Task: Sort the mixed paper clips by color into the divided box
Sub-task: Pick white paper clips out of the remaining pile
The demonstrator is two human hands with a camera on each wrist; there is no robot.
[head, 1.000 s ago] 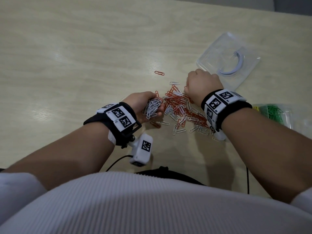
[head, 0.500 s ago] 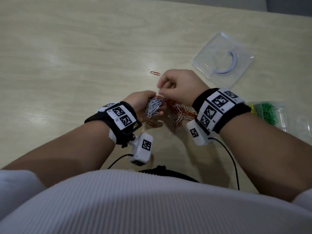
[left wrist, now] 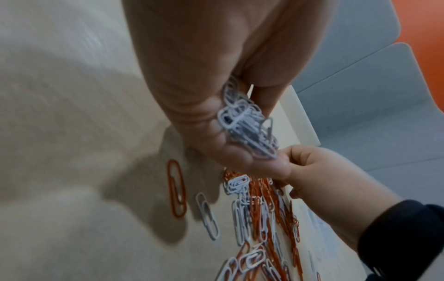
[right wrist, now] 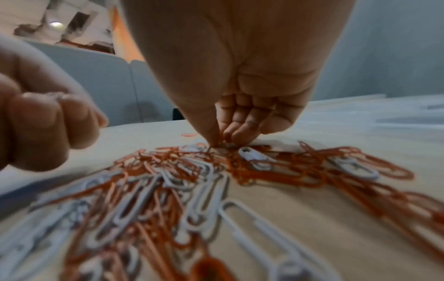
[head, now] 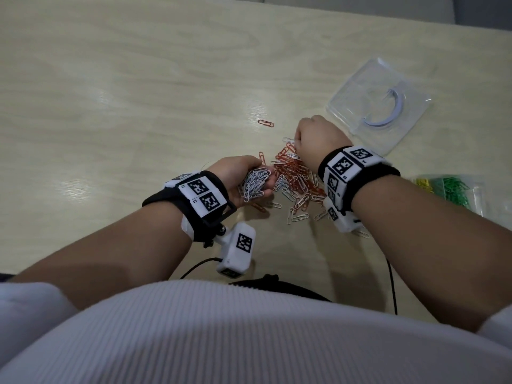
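Fingers (head: 257, 169) of left hand (head: 238, 176) curled round a bunch of white clips (head: 253, 184), seen from the head; right hand (head: 318, 139) down at far edge of mixed pile (head: 296, 178) on counter (head: 138, 92), nearer it than the left. Divided box (head: 476, 195) well off to the right.

Left wrist: same bunch held in palm, pile just beyond.

Right wrist: thumb and fingertips (right wrist: 234, 133) pressed together into pile; whether anything is caught, cannot tell. White clip (right wrist: 257, 156) just nearer the wrist, long axis running rightward.
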